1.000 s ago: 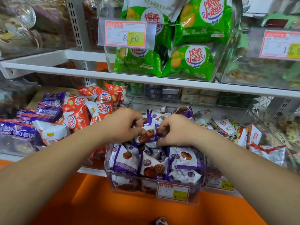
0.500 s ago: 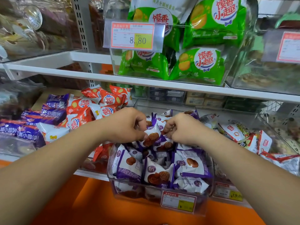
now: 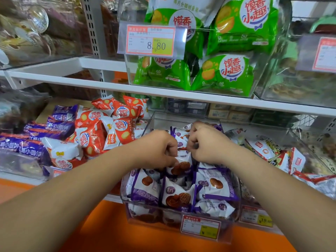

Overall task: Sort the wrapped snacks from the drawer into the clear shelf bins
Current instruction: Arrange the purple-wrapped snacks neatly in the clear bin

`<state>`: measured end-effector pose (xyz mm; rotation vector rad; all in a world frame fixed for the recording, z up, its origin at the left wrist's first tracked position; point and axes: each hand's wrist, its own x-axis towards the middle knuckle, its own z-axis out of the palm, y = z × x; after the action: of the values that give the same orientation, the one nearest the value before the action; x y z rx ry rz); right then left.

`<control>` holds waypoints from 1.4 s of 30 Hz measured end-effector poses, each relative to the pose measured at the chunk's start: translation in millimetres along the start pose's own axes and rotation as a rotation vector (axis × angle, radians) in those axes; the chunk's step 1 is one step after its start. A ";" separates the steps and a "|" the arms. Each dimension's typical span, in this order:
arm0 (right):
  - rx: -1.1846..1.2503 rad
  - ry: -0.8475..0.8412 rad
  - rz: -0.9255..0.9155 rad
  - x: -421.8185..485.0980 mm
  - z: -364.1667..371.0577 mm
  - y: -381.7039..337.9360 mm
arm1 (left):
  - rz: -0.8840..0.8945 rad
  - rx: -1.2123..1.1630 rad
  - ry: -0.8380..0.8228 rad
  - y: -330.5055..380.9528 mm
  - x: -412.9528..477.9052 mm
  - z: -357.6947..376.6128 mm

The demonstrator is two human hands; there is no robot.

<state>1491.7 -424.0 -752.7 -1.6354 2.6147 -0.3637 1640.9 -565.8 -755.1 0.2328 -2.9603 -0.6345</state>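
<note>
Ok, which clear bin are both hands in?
The front-centre bin of purple-and-white packs; left hand and right hand grip packs there; red packs lie left, green packs above.

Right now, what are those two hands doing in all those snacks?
A person is stocking a shop shelf. Both hands are in a clear bin full of purple-and-white snack packets. The left hand and the right hand pinch the top packet of the pile, fingers curled on its wrapper. Orange-red packets lie piled to the left, and green bags sit on the white shelf above.
</note>
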 end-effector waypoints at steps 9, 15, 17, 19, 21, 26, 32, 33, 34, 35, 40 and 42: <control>0.071 -0.195 -0.078 -0.3 2.3 0.2 | 0.053 0.103 0.033 -4.8 8.5 14.2; -0.100 -0.274 -0.041 4.1 5.6 -12.6 | -0.031 0.217 0.058 -4.2 9.1 14.1; -0.129 -0.315 -0.021 5.7 7.4 -19.5 | -0.054 0.269 0.069 -1.3 8.1 18.9; -0.136 -0.346 -0.027 3.9 7.6 -22.2 | -0.047 0.233 0.033 1.3 6.3 13.9; -0.132 -0.297 -0.052 2.4 5.9 -17.2 | -0.061 0.125 0.036 -0.3 4.7 -5.6; -0.085 -0.102 -0.195 -2.1 -8.1 -17.4 | -0.051 0.239 0.114 -29.5 -3.1 -41.6; -0.197 -0.235 -0.205 4.6 12.5 -21.1 | -0.041 0.264 -0.050 -32.9 -6.6 -24.0; -0.226 -0.219 -0.193 5.5 13.7 -18.2 | -0.037 0.263 -0.062 -31.6 -4.1 -23.1; -0.242 -0.206 -0.176 6.2 13.5 -15.5 | -0.030 0.250 -0.070 -29.5 -1.8 -21.6; -0.238 -0.199 -0.156 6.6 12.5 -13.6 | -0.022 0.244 -0.077 -27.1 0.8 -19.2; -0.174 -0.190 -0.104 7.6 8.9 -11.8 | -0.038 0.256 -0.032 -17.8 4.0 -21.7; -0.153 -0.190 -0.103 6.1 8.3 -12.4 | -0.060 0.156 0.047 -18.9 -4.1 -37.8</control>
<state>1501.2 -436.1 -757.5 -1.7574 2.4783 -0.0084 1652.4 -597.1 -729.0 0.3457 -2.9693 -0.3978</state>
